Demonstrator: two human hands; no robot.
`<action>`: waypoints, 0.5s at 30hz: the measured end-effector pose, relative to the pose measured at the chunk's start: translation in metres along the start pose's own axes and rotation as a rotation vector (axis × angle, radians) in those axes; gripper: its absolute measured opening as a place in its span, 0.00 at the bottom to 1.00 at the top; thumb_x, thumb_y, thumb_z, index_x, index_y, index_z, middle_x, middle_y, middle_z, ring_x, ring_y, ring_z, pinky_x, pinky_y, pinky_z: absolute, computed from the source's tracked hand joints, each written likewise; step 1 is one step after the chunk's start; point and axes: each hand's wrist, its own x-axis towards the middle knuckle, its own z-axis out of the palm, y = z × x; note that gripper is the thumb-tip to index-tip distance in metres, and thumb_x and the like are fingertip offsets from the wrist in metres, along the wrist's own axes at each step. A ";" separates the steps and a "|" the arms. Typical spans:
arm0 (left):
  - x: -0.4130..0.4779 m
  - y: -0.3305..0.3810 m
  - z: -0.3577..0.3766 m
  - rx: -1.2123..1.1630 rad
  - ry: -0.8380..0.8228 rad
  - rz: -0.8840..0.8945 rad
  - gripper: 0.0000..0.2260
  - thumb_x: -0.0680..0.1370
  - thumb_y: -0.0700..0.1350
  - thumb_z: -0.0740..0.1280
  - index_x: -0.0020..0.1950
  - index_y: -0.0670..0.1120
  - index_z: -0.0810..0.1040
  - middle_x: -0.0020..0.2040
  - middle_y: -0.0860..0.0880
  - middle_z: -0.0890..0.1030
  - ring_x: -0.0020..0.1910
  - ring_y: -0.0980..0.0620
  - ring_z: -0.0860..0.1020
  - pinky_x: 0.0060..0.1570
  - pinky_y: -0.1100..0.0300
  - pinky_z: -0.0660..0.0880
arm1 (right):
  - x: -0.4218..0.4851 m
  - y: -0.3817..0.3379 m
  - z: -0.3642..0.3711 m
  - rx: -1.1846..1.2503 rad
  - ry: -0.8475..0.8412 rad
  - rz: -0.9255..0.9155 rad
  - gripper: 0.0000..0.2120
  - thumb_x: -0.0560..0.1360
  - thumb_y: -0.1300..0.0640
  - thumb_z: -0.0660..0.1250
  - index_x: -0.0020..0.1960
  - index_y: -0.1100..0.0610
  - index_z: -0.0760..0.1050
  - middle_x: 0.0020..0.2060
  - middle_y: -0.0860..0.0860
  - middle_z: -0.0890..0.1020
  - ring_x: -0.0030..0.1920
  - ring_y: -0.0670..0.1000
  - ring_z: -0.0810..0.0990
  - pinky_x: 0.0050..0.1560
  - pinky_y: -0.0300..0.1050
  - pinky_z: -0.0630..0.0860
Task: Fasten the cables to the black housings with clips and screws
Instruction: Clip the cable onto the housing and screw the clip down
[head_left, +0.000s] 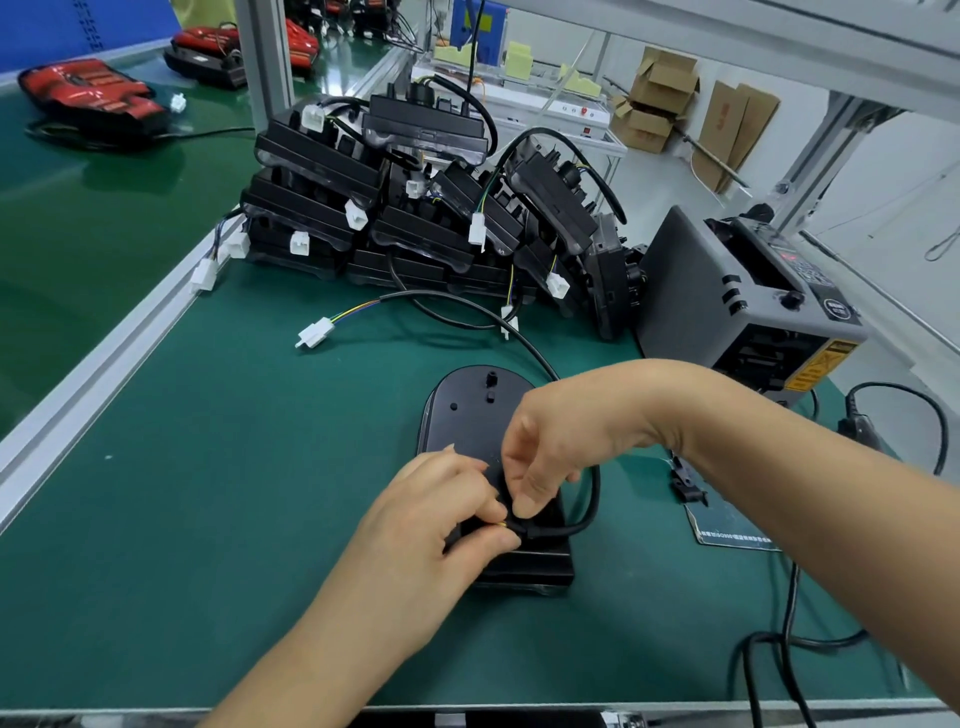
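Note:
A black housing (470, 410) lies flat on the green mat in front of me, rounded end away. Its black cable (589, 512) loops off the right side, then runs back up to a white connector (316, 331) with coloured wires. My left hand (441, 514) pinches the cable where it meets the housing, near a small brass-coloured part. My right hand (550, 441) comes in from the right, its fingers curled over the same spot and pinching the cable. The clip itself is hidden under my fingers.
A pile of black housings (415, 208) with cables and white connectors is stacked at the back. A grey tape dispenser machine (748, 301) stands at right, with black power cords (779, 644) near the front edge. Red housings (93, 93) lie on the left belt.

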 end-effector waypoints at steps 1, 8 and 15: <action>0.000 0.000 0.000 -0.001 0.001 -0.003 0.07 0.69 0.49 0.71 0.39 0.46 0.80 0.42 0.57 0.78 0.57 0.59 0.74 0.64 0.65 0.65 | 0.001 -0.001 -0.001 -0.013 -0.001 0.006 0.07 0.71 0.49 0.72 0.44 0.52 0.80 0.33 0.44 0.78 0.27 0.37 0.73 0.30 0.25 0.70; 0.002 0.006 0.000 0.043 0.038 -0.006 0.09 0.66 0.59 0.68 0.40 0.55 0.77 0.44 0.60 0.73 0.50 0.58 0.71 0.47 0.72 0.65 | 0.005 0.003 0.003 0.052 -0.013 0.012 0.07 0.73 0.51 0.72 0.44 0.54 0.77 0.37 0.46 0.78 0.27 0.34 0.74 0.29 0.25 0.71; -0.005 0.000 0.010 0.339 0.074 0.339 0.08 0.76 0.49 0.65 0.47 0.47 0.82 0.42 0.51 0.74 0.42 0.51 0.71 0.47 0.63 0.71 | 0.004 0.012 0.012 0.245 0.004 -0.057 0.04 0.72 0.59 0.72 0.42 0.54 0.76 0.39 0.51 0.80 0.38 0.43 0.77 0.37 0.34 0.76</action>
